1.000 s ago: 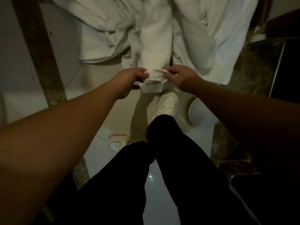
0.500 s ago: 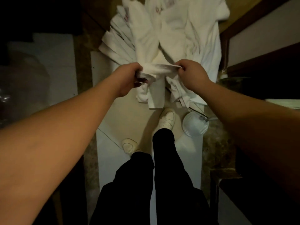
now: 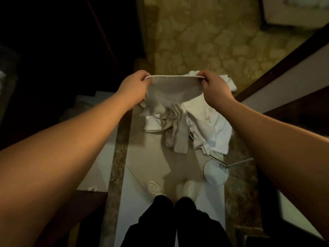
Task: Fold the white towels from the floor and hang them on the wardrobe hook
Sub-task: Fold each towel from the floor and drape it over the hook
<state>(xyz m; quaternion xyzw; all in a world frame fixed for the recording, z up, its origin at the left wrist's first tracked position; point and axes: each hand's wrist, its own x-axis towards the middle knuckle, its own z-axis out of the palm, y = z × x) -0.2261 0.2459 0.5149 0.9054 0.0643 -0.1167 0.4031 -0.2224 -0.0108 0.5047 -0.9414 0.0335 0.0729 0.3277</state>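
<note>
A white towel (image 3: 173,90) hangs stretched between my two hands, high above the floor. My left hand (image 3: 134,89) pinches its top edge at the left corner and my right hand (image 3: 214,88) pinches the right corner. The rest of the towel dangles in creased folds down to about knee height. Below and behind it a pile of white towels (image 3: 208,125) lies crumpled on the pale floor tiles. No wardrobe hook shows in this view.
My feet in white shoes (image 3: 154,188) stand on the tiles below. A round white lamp base with a thin rod (image 3: 216,173) lies at the right, close to the pile. Patterned carpet (image 3: 213,36) lies ahead. Dark wooden furniture edges run along the left and right.
I have stood up and lifted the towel off the pile. My hands moved apart, spreading the top edge taut, and the pile now lies far below.
</note>
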